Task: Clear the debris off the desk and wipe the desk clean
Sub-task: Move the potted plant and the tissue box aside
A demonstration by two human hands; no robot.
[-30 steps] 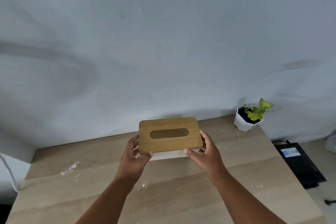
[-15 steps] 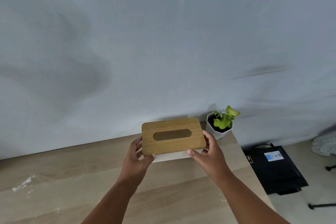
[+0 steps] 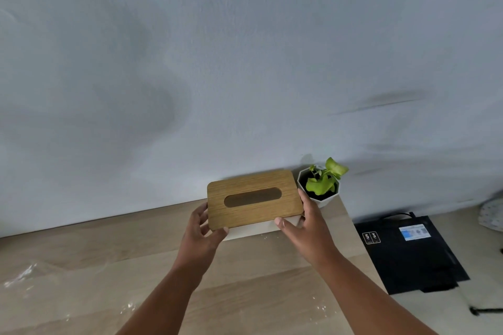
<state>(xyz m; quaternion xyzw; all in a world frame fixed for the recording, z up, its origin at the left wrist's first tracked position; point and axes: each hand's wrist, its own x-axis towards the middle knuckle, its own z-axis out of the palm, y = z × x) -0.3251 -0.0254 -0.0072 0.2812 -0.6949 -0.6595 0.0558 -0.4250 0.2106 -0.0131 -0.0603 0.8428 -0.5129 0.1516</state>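
Head view. Legible writing: I read the digits "5" and "3" in two small white-outlined boxes on the black package [image 3: 413, 255], which lies on the floor at the right of the frame; its blue-and-white label is too small for me to read.

Task items: the tissue box [image 3: 254, 200], just right of centre, has a brown wood-grain lid with rounded corners and a dark oval slot; its pale white body shows below the lid's near edge. I cannot tell whether it rests on the bench [image 3: 258, 266] or is held just above it. My left hand [image 3: 202, 231] grips the box's left end, thumb curled onto the near left corner of the lid. My right hand [image 3: 307, 221] grips the right end, thumb against the near white side and fingers wrapped round the far right edge. Debris [image 3: 20, 276], clear glinting scraps, lies on the bench at lower left; smaller flecks lie between the forearms at the bottom edge.

Surroundings: a potted plant [image 3: 321, 185] with bright green leaves in a white faceted pot stands at the bench's far right corner, just beside the box and the right hand's fingers. A grey-white wall [image 3: 245, 62] fills the upper frame.
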